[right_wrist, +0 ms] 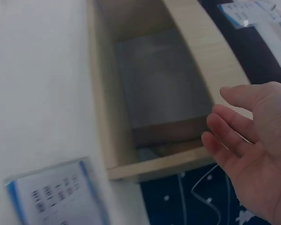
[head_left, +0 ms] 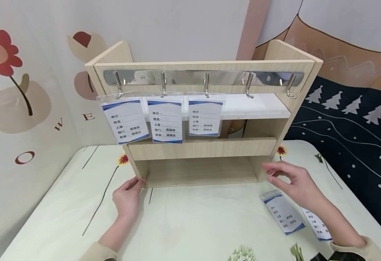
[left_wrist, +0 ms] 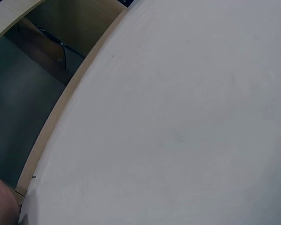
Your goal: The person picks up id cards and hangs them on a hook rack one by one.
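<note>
A pale wooden shelf [head_left: 203, 149] stands on the table, with a metal hook rail [head_left: 184, 77] across its upper front. Three clear-sleeved name badges hang from the rail's left and middle hooks: a tilted left badge [head_left: 125, 121], a second badge [head_left: 165, 123] and a third badge [head_left: 205, 117]. My left hand [head_left: 126, 199] grips the shelf's lower left corner; only a sliver of that hand [left_wrist: 2, 201] enters the left wrist view. Beside the shelf's lower right side is my right hand [head_left: 294, 183], fingers loosely bent, holding nothing. In the right wrist view this hand [right_wrist: 257, 140] has its fingers apart.
To the right on the table lie a loose badge [head_left: 283, 212] and another badge [head_left: 319, 224], partly covered by my right forearm. Two hooks at the right, including the end hook [head_left: 291, 85], carry nothing. A patterned curtain [head_left: 350, 119] borders the right side.
</note>
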Tool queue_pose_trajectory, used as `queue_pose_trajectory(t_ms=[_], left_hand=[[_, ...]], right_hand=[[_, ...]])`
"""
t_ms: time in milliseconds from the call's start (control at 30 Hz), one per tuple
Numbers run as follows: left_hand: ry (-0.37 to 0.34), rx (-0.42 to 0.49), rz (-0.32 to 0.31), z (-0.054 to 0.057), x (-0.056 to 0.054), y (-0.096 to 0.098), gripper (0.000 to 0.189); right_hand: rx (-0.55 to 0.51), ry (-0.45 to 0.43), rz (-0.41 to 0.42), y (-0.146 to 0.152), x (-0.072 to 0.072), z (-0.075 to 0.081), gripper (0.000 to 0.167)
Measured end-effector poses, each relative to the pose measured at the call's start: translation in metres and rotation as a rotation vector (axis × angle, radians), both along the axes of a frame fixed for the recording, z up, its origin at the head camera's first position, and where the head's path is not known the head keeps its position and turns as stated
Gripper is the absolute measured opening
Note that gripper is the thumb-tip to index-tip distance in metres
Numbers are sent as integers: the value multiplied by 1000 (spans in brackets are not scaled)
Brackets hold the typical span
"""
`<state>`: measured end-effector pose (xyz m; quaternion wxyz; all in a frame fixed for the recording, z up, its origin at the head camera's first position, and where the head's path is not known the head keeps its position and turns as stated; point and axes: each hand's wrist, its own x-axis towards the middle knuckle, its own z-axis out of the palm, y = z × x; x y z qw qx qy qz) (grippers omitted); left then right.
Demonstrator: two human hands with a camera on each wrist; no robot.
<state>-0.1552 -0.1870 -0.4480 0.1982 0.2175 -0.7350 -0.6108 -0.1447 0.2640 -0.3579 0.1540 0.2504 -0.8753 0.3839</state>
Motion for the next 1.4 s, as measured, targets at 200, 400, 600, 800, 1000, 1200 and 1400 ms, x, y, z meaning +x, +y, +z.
queue_pose_trajectory(t_ms=[200, 400, 600, 800, 1000, 1200, 1400], left_hand=[[2, 12, 2, -1, -1, 1, 29], [-7, 24, 5, 0, -1, 1, 30], [-5, 28, 5, 0, 0, 1, 32], [-7, 16, 8, 1, 0, 1, 30], [-9, 30, 12, 2, 1, 3, 31], [-22, 22, 5, 1, 0, 3, 31], [-13, 12, 8, 2, 1, 2, 29]], right_hand=[[10, -190, 41, 17, 2, -27, 47], [38, -302, 55, 31, 1, -43, 51], [88, -407, -14, 39, 0, -49, 54], [111, -478, -30, 44, -3, -53, 60], [185, -484, -40, 47, -4, -56, 59], [281, -471, -75, 50, -8, -60, 59], [349, -450, -76, 48, -15, -62, 58]])
